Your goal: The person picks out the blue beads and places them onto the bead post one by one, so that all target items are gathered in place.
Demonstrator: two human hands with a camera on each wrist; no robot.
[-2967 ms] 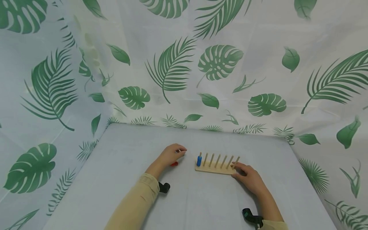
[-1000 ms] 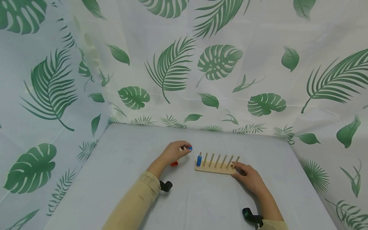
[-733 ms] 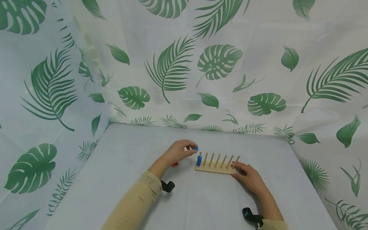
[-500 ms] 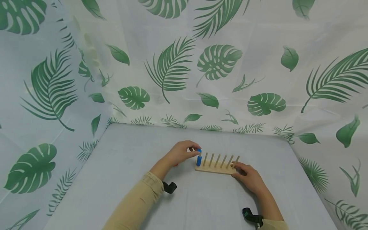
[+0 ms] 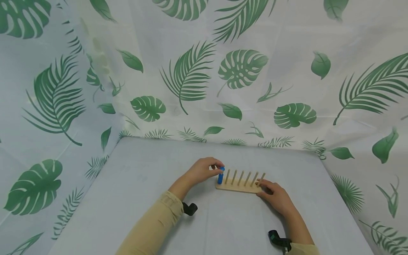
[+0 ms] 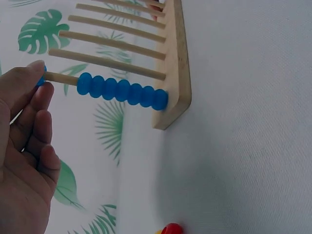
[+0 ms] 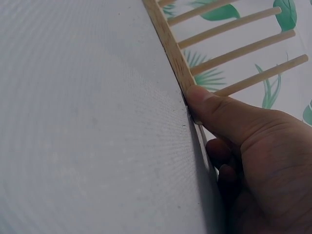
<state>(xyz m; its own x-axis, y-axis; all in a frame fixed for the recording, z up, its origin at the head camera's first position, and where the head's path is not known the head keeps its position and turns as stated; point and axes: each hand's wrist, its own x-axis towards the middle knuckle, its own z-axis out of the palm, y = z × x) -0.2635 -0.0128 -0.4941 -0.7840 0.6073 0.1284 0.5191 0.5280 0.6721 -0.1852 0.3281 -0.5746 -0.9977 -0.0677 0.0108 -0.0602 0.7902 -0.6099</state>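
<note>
A wooden peg board (image 5: 239, 186) with a row of upright pegs stands on the table. Several blue beads (image 6: 117, 90) are stacked on its leftmost peg, while the other pegs are bare. My left hand (image 5: 204, 170) pinches one more blue bead (image 6: 42, 77) between thumb and forefinger, right at the tip of that peg; fingertips mostly cover the bead. At the board's right end, my right hand (image 5: 276, 197) grips the base, its thumb (image 7: 202, 97) on the near edge and the other fingers behind.
A red bead (image 6: 172, 228) with a bit of yellow beside it lies on the table (image 5: 236, 223), below the board's left end in the left wrist view. A leaf-patterned curtain (image 5: 191, 71) rises behind the table and at its sides.
My left hand has picked up a blue bead and carried it right to the leftmost peg's tip. My right hand has stayed on the board's right end.
</note>
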